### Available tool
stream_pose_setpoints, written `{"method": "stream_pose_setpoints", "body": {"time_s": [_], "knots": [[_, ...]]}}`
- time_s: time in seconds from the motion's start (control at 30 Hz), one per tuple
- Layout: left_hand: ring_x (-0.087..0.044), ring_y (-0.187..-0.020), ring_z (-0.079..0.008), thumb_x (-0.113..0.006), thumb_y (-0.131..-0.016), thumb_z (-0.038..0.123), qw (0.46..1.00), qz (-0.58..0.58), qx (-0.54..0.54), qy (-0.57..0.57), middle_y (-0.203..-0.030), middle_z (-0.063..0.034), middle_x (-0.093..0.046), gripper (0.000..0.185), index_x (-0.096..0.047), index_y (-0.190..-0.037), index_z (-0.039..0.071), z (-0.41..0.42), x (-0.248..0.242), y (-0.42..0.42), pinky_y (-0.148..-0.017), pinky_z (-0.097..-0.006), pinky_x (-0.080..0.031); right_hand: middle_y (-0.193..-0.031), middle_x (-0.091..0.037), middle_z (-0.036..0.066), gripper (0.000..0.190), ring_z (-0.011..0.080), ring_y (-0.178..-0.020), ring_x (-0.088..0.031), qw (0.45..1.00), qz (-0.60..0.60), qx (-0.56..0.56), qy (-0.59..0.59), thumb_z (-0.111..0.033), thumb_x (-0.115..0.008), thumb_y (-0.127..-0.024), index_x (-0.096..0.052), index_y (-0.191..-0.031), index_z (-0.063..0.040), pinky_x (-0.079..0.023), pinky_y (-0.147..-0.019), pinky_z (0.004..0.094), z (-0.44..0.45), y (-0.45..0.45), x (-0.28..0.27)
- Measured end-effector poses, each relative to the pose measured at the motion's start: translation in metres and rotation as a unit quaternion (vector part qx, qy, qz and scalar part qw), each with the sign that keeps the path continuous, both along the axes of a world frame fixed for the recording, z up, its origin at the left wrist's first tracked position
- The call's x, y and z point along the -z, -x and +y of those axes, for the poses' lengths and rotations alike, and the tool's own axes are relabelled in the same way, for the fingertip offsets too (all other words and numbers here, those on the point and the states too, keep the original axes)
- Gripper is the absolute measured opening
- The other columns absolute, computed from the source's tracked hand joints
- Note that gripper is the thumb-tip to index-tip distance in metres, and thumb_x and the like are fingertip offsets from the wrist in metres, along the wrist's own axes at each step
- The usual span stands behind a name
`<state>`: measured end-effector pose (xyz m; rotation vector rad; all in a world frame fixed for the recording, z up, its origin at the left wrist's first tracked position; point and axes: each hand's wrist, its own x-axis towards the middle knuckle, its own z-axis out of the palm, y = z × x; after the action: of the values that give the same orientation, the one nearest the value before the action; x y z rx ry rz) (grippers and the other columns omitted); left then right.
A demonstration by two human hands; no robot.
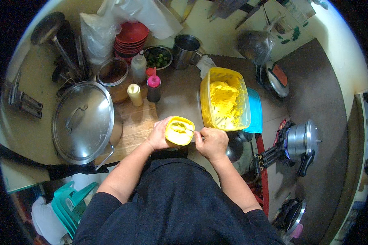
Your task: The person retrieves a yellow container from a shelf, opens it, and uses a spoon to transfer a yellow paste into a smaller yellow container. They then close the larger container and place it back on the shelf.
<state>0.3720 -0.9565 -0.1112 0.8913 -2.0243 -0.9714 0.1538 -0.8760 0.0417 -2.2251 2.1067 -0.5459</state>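
Note:
My left hand (pixel 160 134) holds a small yellow container (pixel 180 131) up in front of my body, its opening towards me. Inside it lies a pale yellow substance with a dark patch. Close on the right, my right hand (pixel 212 142) is closed on the handle of a thin utensil (pixel 191 131), whose tip reaches into that container; the kind of utensil cannot be made out. Just beyond the right hand stands a large plastic tub (pixel 204 101) with a bright yellow soft mass (pixel 223 98) in it. A blue lid (pixel 255 110) lies partly beneath the tub.
At left, a lidded metal pot (pixel 83 122) stands by a wooden board (pixel 135 122). Squeeze bottles (pixel 136 95), red plates (pixel 132 33), a bowl of green pieces (pixel 158 57) and a metal mug (pixel 186 51) are behind. At right, a pressure cooker (pixel 302 141) sits over a lit burner.

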Motion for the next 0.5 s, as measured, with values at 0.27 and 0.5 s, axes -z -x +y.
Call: {"method": "stream_pose_setpoints", "body": {"time_s": [0.27, 0.5], "knots": [[-0.069, -0.123, -0.0376, -0.103, -0.054, 0.044, 1.0, -0.009, -0.016, 0.013, -0.133, -0.0179, -0.07, 0.107, -0.058, -0.143, 0.005, 0.002, 0.006, 0.0, -0.11, -0.0477, -0.053, -0.071, -0.072, 0.016, 0.036, 0.0387, -0.067, -0.072, 0.998, -0.006, 0.017, -0.064, -0.041, -0.074, -0.089, -0.074, -0.071, -0.009, -0.057, -0.064, 0.0512, 0.013, -0.001, 0.003], [-0.068, -0.124, -0.0381, -0.103, -0.053, 0.046, 1.0, 0.004, -0.011, 0.013, -0.133, -0.0187, -0.07, 0.108, -0.058, -0.142, 0.005, -0.001, 0.012, 0.0, -0.109, -0.0481, -0.053, -0.072, -0.073, 0.017, 0.037, 0.0398, -0.069, -0.073, 0.991, 0.054, 0.105, -0.065, -0.041, -0.073, -0.092, -0.076, -0.075, -0.009, -0.058, -0.067, 0.0524, 0.008, -0.005, 0.001]]}}
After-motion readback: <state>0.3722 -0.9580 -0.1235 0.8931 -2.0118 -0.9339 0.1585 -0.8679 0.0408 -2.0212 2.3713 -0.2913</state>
